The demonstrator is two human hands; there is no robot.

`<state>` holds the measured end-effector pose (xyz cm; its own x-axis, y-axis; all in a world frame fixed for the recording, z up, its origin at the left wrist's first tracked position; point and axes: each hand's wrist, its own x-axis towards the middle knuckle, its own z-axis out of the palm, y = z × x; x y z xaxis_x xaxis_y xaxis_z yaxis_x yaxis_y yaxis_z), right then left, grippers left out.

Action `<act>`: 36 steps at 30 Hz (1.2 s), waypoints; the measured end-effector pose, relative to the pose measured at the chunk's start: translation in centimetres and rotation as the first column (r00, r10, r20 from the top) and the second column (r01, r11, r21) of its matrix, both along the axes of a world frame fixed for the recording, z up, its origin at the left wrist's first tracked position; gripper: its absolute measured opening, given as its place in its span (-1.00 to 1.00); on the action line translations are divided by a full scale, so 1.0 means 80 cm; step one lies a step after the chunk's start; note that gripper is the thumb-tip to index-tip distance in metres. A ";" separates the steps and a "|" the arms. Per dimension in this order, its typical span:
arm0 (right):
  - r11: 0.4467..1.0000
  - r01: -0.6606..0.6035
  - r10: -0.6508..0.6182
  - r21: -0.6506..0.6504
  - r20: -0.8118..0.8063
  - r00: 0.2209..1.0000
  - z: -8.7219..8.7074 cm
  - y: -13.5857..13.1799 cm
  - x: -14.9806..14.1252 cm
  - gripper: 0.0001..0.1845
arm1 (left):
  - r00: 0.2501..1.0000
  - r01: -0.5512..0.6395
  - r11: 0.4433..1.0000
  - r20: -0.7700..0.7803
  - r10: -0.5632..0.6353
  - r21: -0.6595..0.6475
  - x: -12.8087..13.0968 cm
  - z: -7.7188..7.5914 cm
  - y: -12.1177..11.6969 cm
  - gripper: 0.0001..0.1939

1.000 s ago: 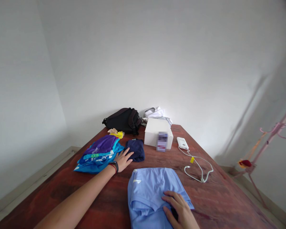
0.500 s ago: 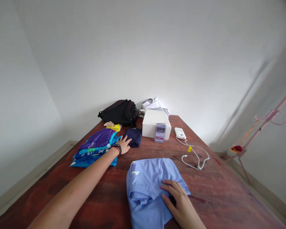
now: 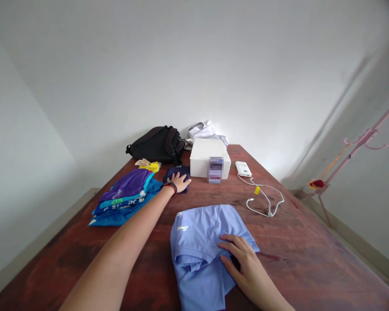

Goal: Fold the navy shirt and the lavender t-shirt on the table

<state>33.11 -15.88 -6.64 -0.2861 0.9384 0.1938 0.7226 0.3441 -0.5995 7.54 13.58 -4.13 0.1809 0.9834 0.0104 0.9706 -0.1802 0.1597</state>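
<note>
My left hand reaches far across the red-brown table and lies with fingers spread on a small folded dark navy garment. Just left of it sits a stack of folded purple and blue shirts. My right hand rests flat, fingers apart, on the right part of a folded light blue shirt close to me. A black band with a red cord is on my left wrist.
A white box stands behind the navy garment. A white power bank with a looped white cable lies to its right. A black backpack, white cloth and a yellow packet sit at the far edge. A pink coat stand is at the right.
My left hand has moved from beside the blue stack forward and right onto the navy garment. The right hand stays on the light blue shirt. The view has tilted slightly.
</note>
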 end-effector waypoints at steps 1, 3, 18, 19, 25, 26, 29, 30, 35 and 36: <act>1.000 0.000 0.000 -0.001 0.003 1.000 0.000 0.000 0.000 -0.67 | 1.000 -0.029 0.999 0.004 0.029 -0.014 0.005 -0.008 0.001 -0.26; 1.000 -0.001 0.001 -0.001 0.007 1.000 0.000 0.000 0.000 -0.67 | 0.998 -0.068 0.998 0.013 0.068 -0.014 0.013 -0.023 -0.002 -0.24; 0.998 0.006 0.003 0.064 -0.143 0.990 0.003 0.001 0.001 -0.72 | 0.998 -0.062 0.989 0.007 0.063 -0.131 0.021 0.021 -0.048 -0.13; 0.997 0.005 0.007 0.071 -0.166 0.986 0.003 0.001 0.001 -0.72 | 0.999 -0.044 0.988 0.007 0.046 -0.148 0.021 0.028 -0.059 -0.13; 0.993 0.007 0.023 0.121 -0.241 0.970 -0.002 0.004 0.002 -0.72 | 0.983 0.185 0.978 0.039 -0.182 -0.092 0.025 0.047 -0.204 -0.28; 0.992 0.009 0.021 0.123 -0.242 0.970 -0.002 0.004 0.002 -0.71 | 0.947 0.312 0.950 0.086 -0.310 -0.015 0.024 0.045 -0.236 -0.30; 0.993 0.017 0.010 0.114 -0.231 0.973 -0.002 0.005 0.001 -0.69 | 0.847 0.486 0.862 0.166 -0.505 0.145 0.019 0.034 -0.317 -0.39; 0.994 0.017 0.008 0.112 -0.224 0.975 -0.002 0.005 0.001 -0.68 | 0.842 0.486 0.860 0.180 -0.509 0.157 0.017 0.028 -0.335 -0.43; 0.991 0.037 -0.011 0.132 -0.188 0.982 -0.003 0.003 0.002 -0.66 | 0.850 0.340 0.904 0.326 -0.414 0.260 -0.004 -0.010 -0.361 -0.64; 0.990 0.045 -0.019 0.137 -0.183 0.983 -0.004 0.003 0.002 -0.66 | 0.835 0.303 0.909 0.380 -0.399 0.286 -0.009 -0.017 -0.360 -0.65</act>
<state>33.25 -15.65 -6.96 -0.2043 0.9063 0.3699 0.6186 0.4124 -0.6687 6.84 -15.19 -5.49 0.4446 0.8204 0.3596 0.6819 -0.5703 0.4580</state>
